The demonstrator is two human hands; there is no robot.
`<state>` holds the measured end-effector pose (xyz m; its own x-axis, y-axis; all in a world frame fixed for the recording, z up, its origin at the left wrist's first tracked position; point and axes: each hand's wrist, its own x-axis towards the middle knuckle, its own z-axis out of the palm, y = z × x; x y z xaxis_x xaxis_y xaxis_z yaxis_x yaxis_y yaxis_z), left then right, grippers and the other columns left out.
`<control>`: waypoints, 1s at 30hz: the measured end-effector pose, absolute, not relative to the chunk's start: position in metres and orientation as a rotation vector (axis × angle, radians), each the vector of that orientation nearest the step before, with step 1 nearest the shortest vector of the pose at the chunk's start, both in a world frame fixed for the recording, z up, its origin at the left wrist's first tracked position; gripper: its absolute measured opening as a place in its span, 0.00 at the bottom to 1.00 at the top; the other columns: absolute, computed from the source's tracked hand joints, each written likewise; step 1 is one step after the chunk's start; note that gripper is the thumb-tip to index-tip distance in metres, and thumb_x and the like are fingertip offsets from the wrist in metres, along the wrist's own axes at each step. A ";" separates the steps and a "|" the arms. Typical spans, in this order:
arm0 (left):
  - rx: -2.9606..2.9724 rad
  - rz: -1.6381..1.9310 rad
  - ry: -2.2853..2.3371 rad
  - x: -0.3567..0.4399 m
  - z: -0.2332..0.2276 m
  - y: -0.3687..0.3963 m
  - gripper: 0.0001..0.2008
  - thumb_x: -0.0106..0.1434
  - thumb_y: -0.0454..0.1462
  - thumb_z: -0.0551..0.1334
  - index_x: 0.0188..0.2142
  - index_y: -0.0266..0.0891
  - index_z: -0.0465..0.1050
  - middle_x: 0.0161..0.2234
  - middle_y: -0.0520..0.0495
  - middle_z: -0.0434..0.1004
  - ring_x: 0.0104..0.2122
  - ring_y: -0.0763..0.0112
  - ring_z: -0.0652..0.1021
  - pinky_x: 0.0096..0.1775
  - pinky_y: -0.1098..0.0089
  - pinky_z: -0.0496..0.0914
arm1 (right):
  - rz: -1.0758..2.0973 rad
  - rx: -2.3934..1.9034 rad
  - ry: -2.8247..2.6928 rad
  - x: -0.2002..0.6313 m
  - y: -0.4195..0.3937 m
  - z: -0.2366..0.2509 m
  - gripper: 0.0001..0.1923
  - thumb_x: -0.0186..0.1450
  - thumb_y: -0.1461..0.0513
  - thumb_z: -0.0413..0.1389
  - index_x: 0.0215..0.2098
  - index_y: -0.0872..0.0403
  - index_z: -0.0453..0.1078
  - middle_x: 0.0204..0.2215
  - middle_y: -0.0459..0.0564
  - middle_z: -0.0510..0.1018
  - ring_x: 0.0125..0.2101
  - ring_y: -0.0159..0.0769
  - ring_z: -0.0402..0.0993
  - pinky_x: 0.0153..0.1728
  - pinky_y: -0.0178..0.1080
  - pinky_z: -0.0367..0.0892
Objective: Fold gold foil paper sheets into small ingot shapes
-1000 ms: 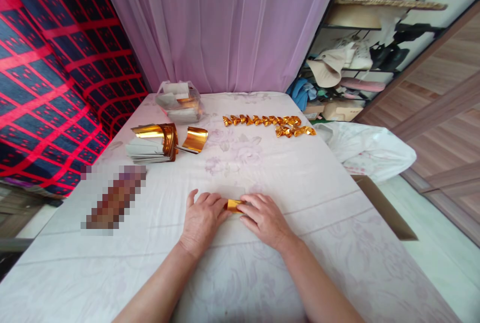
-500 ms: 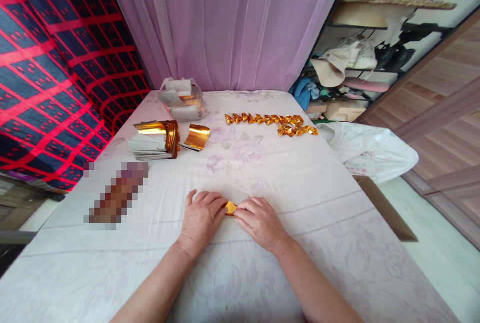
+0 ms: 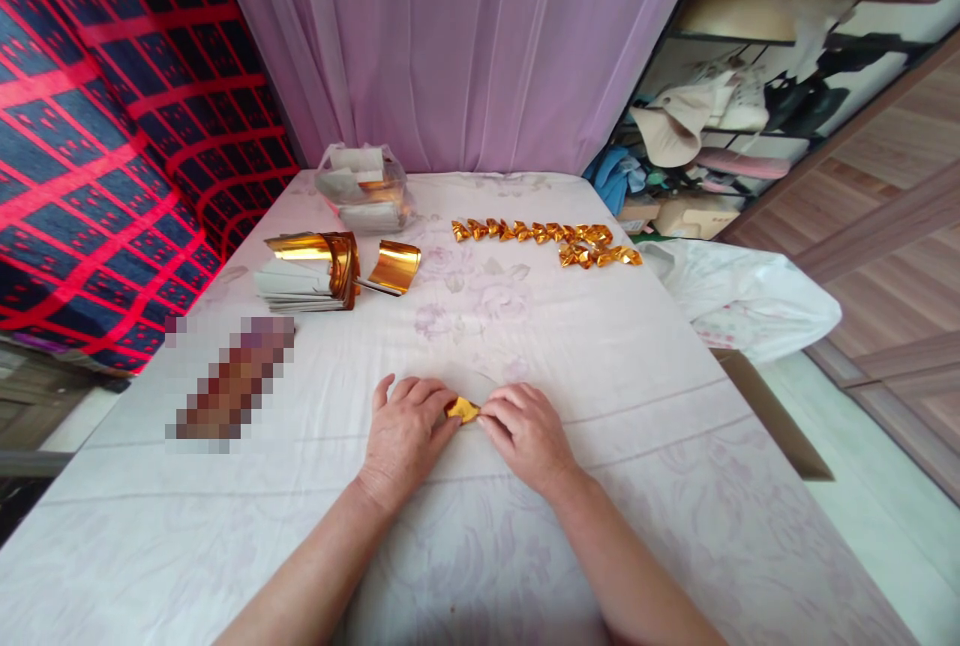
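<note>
A small folded piece of gold foil paper (image 3: 463, 410) is held low over the near middle of the cloth-covered table (image 3: 480, 546). My left hand (image 3: 409, 431) grips its left end, fingers closed and the little finger side raised. At the right end, the fingertips of my right hand (image 3: 529, 436) pinch the foil. The ends of the foil are hidden under the fingers. Further off lie a row of folded gold foil pieces (image 3: 525, 231) and a shorter row of the same (image 3: 600, 255).
A stack of gold-and-white foil sheets (image 3: 300, 286) lies at the left, with loose gold sheets (image 3: 395, 266) beside it. Behind them sits a clear plastic bag (image 3: 364, 191) of papers. A pixelated reddish object (image 3: 232, 381) is at the left. A white bag (image 3: 757, 296) stands off the right edge.
A pale flap behind the foil is no longer visible. My right hand has shifted slightly right, now pinching the foil's end, and more of the gold shows between the hands. The view has tilted slightly.
</note>
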<state>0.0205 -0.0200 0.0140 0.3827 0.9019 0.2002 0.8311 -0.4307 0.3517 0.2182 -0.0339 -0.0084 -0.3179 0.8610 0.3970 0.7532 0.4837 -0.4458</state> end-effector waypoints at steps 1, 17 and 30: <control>2.447 0.542 1.552 0.020 0.014 -0.020 0.06 0.65 0.41 0.63 0.42 0.48 0.76 0.44 0.50 0.80 0.45 0.59 0.75 0.57 0.47 0.54 | 0.234 -1.346 -2.125 0.217 -0.034 -0.009 0.05 0.66 0.65 0.57 0.32 0.52 0.73 0.33 0.48 0.77 0.36 0.37 0.71 0.40 0.41 0.63; 2.487 0.571 1.545 0.020 0.012 -0.021 0.08 0.67 0.40 0.60 0.43 0.48 0.77 0.43 0.49 0.80 0.45 0.59 0.75 0.57 0.49 0.56 | 0.191 -1.544 -2.019 0.206 -0.035 -0.008 0.08 0.67 0.62 0.55 0.29 0.51 0.69 0.30 0.48 0.74 0.35 0.38 0.69 0.38 0.40 0.61; 2.486 0.559 1.550 0.022 0.014 -0.022 0.08 0.67 0.40 0.59 0.42 0.47 0.77 0.43 0.49 0.80 0.44 0.60 0.75 0.57 0.49 0.56 | 0.153 -1.614 -2.025 0.204 -0.033 -0.009 0.07 0.64 0.62 0.58 0.28 0.51 0.69 0.29 0.47 0.74 0.35 0.38 0.69 0.37 0.40 0.61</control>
<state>0.0216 -0.0221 0.0143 0.3933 0.8907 0.2281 0.8313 -0.4504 0.3258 0.2041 -0.0327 -0.0086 -0.1362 0.9312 0.3381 0.8698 0.2758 -0.4092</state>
